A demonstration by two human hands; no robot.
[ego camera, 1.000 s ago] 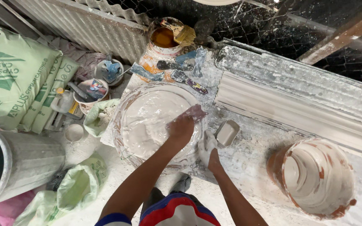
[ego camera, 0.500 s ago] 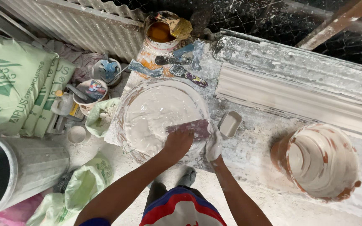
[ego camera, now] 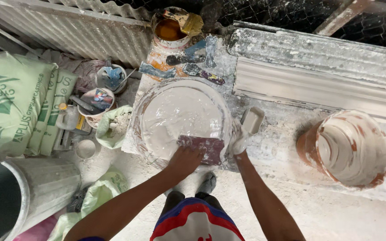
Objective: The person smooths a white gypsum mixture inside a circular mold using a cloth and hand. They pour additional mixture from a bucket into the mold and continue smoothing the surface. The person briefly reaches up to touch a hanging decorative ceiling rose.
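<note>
Far left, green sacks (ego camera: pixel 12 105) lean against the corrugated wall, and a grey drum (ego camera: pixel 18 196) is cut off by the bottom left corner. Moving in, small tubs of tools (ego camera: pixel 97 100) crowd the floor beside the workbench (ego camera: pixel 287 134). Now the main thing: a wide round basin (ego camera: pixel 182 118) sits at the left end of the workbench, full of pale, wet plaster, smooth and glossy with swirled streaks. The left hand (ego camera: pixel 186 159) is clamped on a dark red flat scraper (ego camera: pixel 204 147), pressing it down at the basin's near rim, the blade smeared white. Just right, the right hand (ego camera: pixel 238 139), caked in plaster, rests against the basin's right rim; whether those fingers are gripping anything, I cannot tell, they are too coated to read. A small rectangular tray (ego camera: pixel 252 120) lies just beside it. Behind the basin, putty knives (ego camera: pixel 188 67) and an orange paint can (ego camera: pixel 170 29). Far right, a plaster-lined terracotta bucket (ego camera: pixel 347 149) stands near the workbench's front edge
</note>
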